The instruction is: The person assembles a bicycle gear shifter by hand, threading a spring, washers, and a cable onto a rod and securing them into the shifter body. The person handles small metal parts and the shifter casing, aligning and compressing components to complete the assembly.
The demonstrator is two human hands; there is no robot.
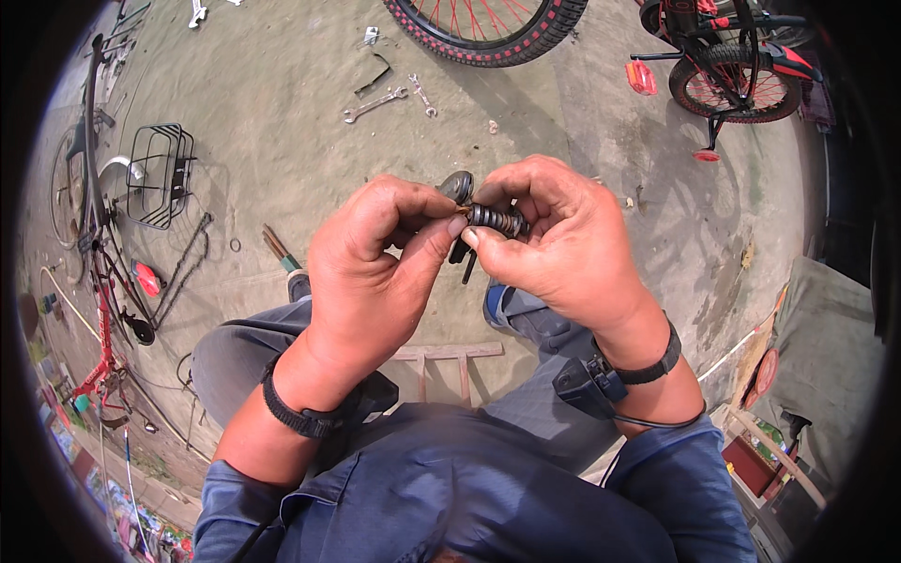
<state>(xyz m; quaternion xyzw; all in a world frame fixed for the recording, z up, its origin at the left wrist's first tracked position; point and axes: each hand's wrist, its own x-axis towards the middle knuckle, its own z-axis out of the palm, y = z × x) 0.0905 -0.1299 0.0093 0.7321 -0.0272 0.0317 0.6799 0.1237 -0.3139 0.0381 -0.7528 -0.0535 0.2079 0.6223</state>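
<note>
Head view: the only one.
Left hand [371, 272]: pinching one end of the spring part [493, 219], thumb and forefinger closing on it.
Right hand [563, 239]: gripping the other end, fingers curling over it.
Part: sitting between both hands, above the knees; a dark round piece [458, 185] is showing behind it.
Progress: seemingly mid-way, the part being held off any bike, not fitted.
Ground: bare concrete [282, 84], outdoors, carrying wrenches [375, 103], a wire basket [158, 174], a red bike [732, 66].

A single head-worn fisheye camera is looking steeply down from close above the person's lap, facing the dirt ground [282, 84], edges bending at the rim.
</note>
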